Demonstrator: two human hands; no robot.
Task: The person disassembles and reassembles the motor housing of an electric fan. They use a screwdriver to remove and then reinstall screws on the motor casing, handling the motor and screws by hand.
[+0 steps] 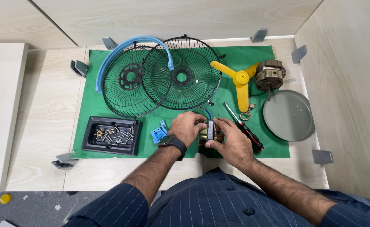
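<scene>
Both of my hands grip a small brass-coloured motor part (210,133) with a dark band and blue wires, low in the middle of the green mat (235,56). My left hand (186,127), with a black watch on its wrist, holds its left side. My right hand (231,138) wraps its right side and front. A red-and-black screwdriver (244,127) lies just right of my right hand.
Two black wire fan guards (159,80) and a blue rim (124,52) lie at the back. A yellow fan blade (240,82), a brass motor (270,75) and a grey round base (289,115) sit at the right. A black tray (93,145) holds screws; blue clips (159,133) lie beside it.
</scene>
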